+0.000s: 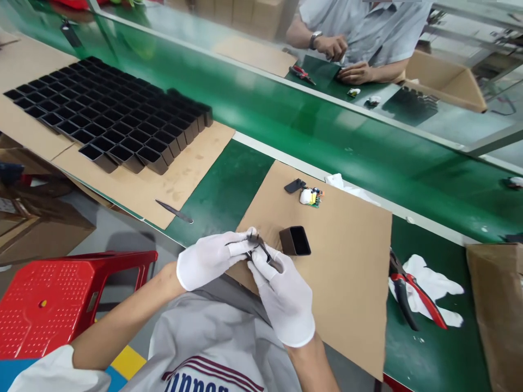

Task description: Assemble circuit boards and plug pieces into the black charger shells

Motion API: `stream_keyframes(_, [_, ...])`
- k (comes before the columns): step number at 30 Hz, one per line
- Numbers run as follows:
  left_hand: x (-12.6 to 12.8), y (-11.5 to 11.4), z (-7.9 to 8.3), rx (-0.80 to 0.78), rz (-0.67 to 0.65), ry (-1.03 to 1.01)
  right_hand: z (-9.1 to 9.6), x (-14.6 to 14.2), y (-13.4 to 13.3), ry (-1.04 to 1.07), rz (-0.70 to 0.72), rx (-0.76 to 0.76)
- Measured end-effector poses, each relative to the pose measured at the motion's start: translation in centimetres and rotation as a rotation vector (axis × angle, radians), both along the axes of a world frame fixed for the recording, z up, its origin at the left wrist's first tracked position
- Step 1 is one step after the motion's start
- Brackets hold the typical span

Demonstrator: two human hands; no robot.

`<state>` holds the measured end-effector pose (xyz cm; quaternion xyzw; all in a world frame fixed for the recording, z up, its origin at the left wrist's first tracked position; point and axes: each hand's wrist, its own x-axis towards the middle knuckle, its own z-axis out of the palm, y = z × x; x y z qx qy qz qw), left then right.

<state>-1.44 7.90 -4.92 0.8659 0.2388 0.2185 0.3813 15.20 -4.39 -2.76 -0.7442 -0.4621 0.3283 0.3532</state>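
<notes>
My left hand (212,260) and my right hand (284,288), both in white gloves, meet at the near edge of a cardboard sheet (343,272). Between their closed fingertips is a small dark part (255,239) with a thin black curved piece; the fingers cover much of it, so its kind is unclear. Just beyond my right hand, an open black plastic case (295,240) lies on the cardboard. Farther back are a flat black cover piece (295,185) and a small circuit board (312,197) with a white blob and yellow and orange components.
Rows of open black cases (122,117) stand on cardboard at left, with tweezers (174,211) nearby. Red-and-black pliers (419,294) rest on a white glove (437,283) at right, beside a cardboard box (496,305). A co-worker's hands (343,60) are across the partition. A red stool (53,299) is at left.
</notes>
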Motion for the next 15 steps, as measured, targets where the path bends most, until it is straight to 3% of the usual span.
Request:
stream_keyframes(2, [0.0,0.0,-0.6,-0.007,-0.032,-0.012,-0.1,-0.1,-0.1,0.036,-0.028,-0.014])
stream_keyframes(5, [0.0,-0.5,-1.0,-0.006,-0.039,-0.057,-1.0,-0.3,-0.7,-0.093,-0.056,0.031])
stream_keyframes(11, [0.4,-3.1,-0.9,-0.015,0.139,-0.182,-3.1,-1.1,-1.9,-0.472,-0.131,0.461])
stream_keyframes(15, [1.4,-4.6,-1.9,-0.022,0.261,-0.210,-3.1,-1.4,-2.0,-0.506,-0.126,0.519])
